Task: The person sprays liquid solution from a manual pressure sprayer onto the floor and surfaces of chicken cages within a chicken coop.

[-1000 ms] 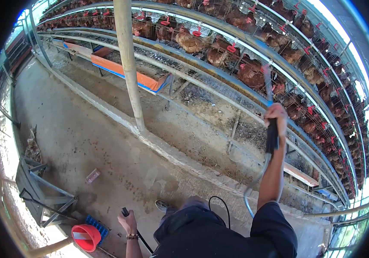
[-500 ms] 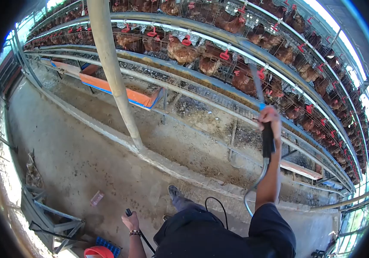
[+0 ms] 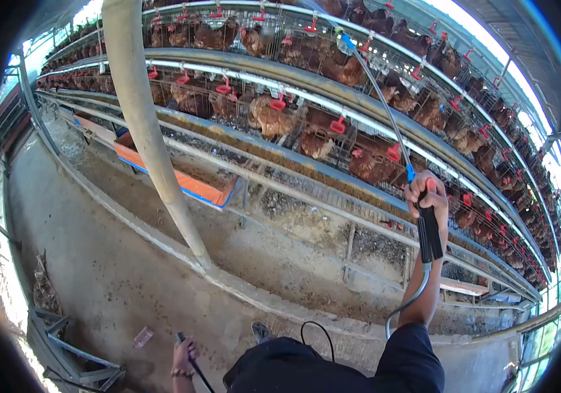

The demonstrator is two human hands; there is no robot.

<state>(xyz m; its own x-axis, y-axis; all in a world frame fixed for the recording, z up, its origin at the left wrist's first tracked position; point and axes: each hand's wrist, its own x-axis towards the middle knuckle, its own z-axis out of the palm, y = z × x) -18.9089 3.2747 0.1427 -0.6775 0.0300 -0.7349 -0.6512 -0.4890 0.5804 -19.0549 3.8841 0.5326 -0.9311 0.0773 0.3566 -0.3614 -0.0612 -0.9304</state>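
Note:
My right hand (image 3: 426, 191) is closed around the black grip of a spray wand (image 3: 385, 101), raised in front of the cages. The wand's thin metal tube slants up and left to a blue nozzle near the upper cage row, where a faint mist shows. From the grip's lower end a grey hose (image 3: 406, 305) curves down beside my forearm. Low on the left, my left hand (image 3: 184, 354) is wrapped around a dark lever (image 3: 200, 374) that runs down toward my body. Brown hens (image 3: 271, 116) stand in the tiered wire cages; the nearest ones are below the wand.
A wooden post (image 3: 156, 137) rises left of centre from a low concrete curb (image 3: 254, 295). Feed troughs and pipes with red drinkers (image 3: 338, 124) run along the cages. An orange trough (image 3: 195, 185) sits below. A metal frame (image 3: 74, 350) stands lower left, near litter (image 3: 142, 336).
The wand has swung from a blurred, steeper position to a clear one reaching farther up and left. My right hand is slightly lower and farther right; my left hand has dropped a little. The view has shifted.

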